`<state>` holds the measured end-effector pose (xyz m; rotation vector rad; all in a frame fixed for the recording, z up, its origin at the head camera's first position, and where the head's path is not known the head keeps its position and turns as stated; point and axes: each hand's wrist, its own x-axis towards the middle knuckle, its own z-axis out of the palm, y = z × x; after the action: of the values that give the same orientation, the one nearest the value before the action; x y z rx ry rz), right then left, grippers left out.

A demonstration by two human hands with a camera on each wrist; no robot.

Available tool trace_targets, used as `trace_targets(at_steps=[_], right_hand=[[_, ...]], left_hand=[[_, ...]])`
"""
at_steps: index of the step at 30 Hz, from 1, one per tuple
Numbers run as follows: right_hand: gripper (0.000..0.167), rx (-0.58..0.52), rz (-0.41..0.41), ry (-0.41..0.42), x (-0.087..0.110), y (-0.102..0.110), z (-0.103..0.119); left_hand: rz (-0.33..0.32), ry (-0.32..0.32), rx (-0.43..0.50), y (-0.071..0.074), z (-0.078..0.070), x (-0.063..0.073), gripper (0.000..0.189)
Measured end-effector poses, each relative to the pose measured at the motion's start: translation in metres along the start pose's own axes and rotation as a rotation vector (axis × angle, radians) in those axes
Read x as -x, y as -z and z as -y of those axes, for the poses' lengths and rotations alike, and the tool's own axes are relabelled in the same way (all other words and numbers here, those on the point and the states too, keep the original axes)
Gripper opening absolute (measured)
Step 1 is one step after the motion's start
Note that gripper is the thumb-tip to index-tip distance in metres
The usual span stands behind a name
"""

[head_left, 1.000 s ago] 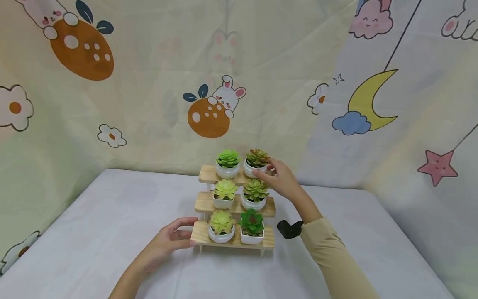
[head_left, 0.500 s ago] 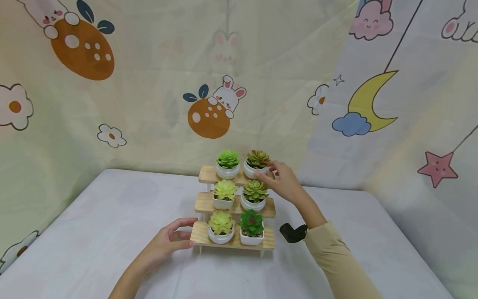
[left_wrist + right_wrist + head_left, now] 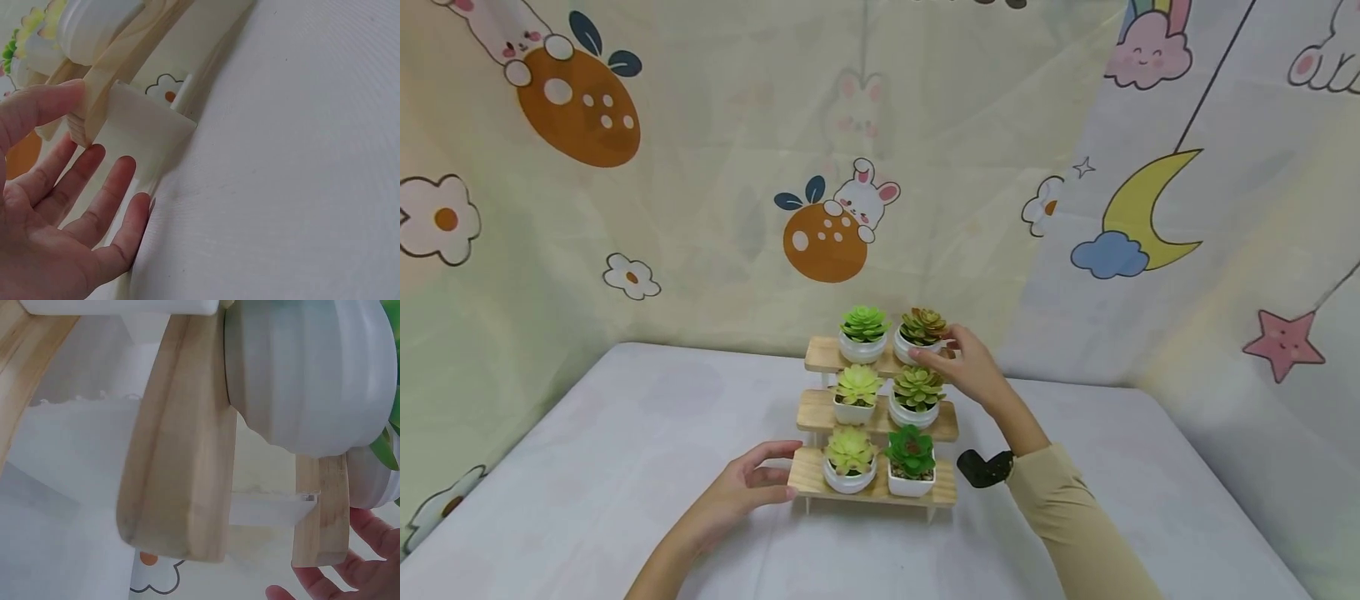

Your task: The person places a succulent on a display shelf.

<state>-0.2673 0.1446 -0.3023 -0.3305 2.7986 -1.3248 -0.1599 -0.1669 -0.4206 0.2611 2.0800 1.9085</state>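
Note:
A three-tier wooden plant stand [image 3: 808,477] stands on the table with two small potted succulents per tier. My left hand [image 3: 741,490] holds the left end of the lowest plank, thumb at its front corner and index finger at its rear; the other fingers spread loosely in the left wrist view. At the top right, my right hand [image 3: 973,367] holds a reddish-green succulent [image 3: 922,325] by its white pot, thumb in front and fingers at the right side. In the right wrist view its fingers [image 3: 375,534] reach that pot beside the plank end.
A bright green succulent [image 3: 863,325] shares the top tier. Below are a yellow-green one [image 3: 857,385] and a dark green one [image 3: 912,450], among others. The white-covered table [image 3: 700,400] meets a cartoon-printed curtain [image 3: 715,208] behind. A black strap-like piece [image 3: 985,468] sits by the right wrist.
The head view has shifted slightly, so everything appears a little lower and to the right. Both hands keep their places on the stand and the pot.

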Motion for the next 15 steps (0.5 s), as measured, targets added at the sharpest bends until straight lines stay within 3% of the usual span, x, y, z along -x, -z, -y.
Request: trace_targets(at_steps=[10,15], right_hand=[[0.073,0.0,-0.008,0.01,0.008,0.005,0.001],[0.064,0.067,-0.041,0.121,0.023,0.009,-0.006]], left_hand=[[0.005,-0.022,-0.019,-0.004,-0.003,-0.004,0.062],[-0.077,-0.032,-0.194,-0.002,-0.019,0.004,0.055]])
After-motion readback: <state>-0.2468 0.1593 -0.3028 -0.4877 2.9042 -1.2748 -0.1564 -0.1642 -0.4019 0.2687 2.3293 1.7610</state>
